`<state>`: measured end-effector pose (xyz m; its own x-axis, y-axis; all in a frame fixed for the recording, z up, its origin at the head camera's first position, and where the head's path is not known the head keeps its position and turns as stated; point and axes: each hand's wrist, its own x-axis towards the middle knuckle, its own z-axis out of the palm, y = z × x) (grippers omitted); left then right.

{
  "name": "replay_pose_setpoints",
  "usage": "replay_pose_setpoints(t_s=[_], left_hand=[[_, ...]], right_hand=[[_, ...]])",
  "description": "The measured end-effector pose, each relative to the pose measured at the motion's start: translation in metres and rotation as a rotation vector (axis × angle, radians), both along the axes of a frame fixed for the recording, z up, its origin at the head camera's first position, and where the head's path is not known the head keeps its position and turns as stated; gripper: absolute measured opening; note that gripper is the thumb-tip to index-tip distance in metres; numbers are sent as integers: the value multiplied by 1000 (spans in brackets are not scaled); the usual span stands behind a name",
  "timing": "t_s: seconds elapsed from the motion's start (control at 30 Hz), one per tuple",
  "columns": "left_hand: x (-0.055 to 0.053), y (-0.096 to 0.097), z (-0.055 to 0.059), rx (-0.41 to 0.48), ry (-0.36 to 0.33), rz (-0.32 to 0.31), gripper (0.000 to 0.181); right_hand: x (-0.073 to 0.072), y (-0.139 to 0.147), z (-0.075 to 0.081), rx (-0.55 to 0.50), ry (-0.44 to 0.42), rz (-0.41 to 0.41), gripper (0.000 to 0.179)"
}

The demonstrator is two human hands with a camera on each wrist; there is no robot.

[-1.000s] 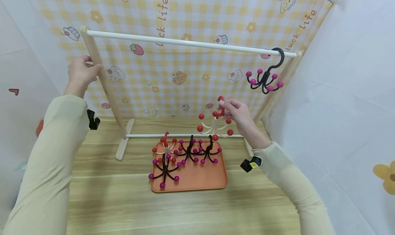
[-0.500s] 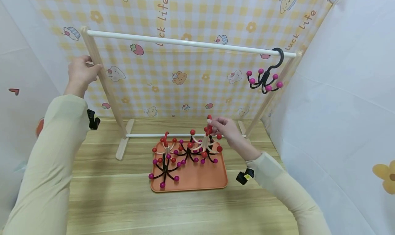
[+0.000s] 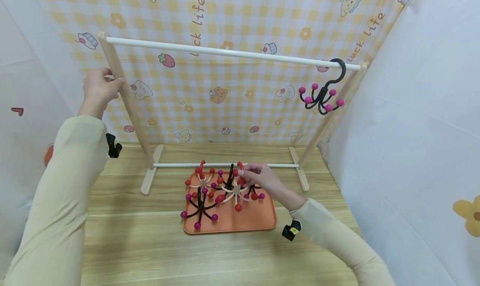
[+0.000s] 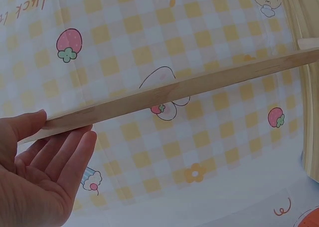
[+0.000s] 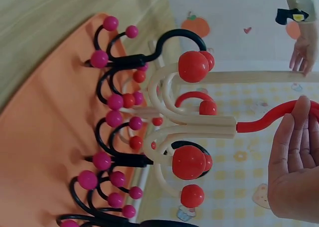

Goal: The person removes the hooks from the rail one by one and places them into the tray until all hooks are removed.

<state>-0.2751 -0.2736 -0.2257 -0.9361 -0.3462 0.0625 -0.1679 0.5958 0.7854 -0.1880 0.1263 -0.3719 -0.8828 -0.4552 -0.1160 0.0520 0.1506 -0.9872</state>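
Observation:
In the head view, my left hand (image 3: 99, 89) grips the left wooden post (image 3: 125, 96) of a rack, thumb on one side and fingers on the other. My right hand (image 3: 262, 179) pinches the red hook of a cream claw hanger (image 3: 237, 189) with red ball tips. It hangs upright over an orange tray (image 3: 247, 221), in front of the hangers there. On the tray stand several hangers: one cream and red hanger (image 3: 203, 181), and black ones with magenta balls, such as the front black hanger (image 3: 200, 206). The right wrist view shows the held hanger's cream stem (image 5: 209, 126) above them.
A black hanger (image 3: 321, 96) with magenta balls hangs near the right end of the white top rod (image 3: 225, 51). A lower white rod (image 3: 180, 165) runs behind the tray. Patterned cloth (image 3: 187, 86) backs the rack, and pale walls (image 3: 420, 131) flank the wooden table (image 3: 150, 244).
My right hand has carried the cream and red hanger down and to the left, from beside the rack's right half to over the tray. The left hand stays on the post.

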Motion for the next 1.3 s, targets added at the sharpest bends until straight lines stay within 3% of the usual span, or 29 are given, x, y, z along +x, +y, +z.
replay_pose_setpoints(t_s=[0.43,0.73,1.13,1.3], left_hand=[[1,1,-1,5,6,-11,54],[2,1,-2,4,3,-8,54],[1,1,-1,-1,3,1,54],[2,1,-1,-5,4,0,54]], right_hand=[[13,-8,-40,-4,-56,38,17],[29,-18,-33,20,-79,-13,14],[34,-15,-47,58,-73,-15,20],[32,-17,-62,55,-66,-17,19]])
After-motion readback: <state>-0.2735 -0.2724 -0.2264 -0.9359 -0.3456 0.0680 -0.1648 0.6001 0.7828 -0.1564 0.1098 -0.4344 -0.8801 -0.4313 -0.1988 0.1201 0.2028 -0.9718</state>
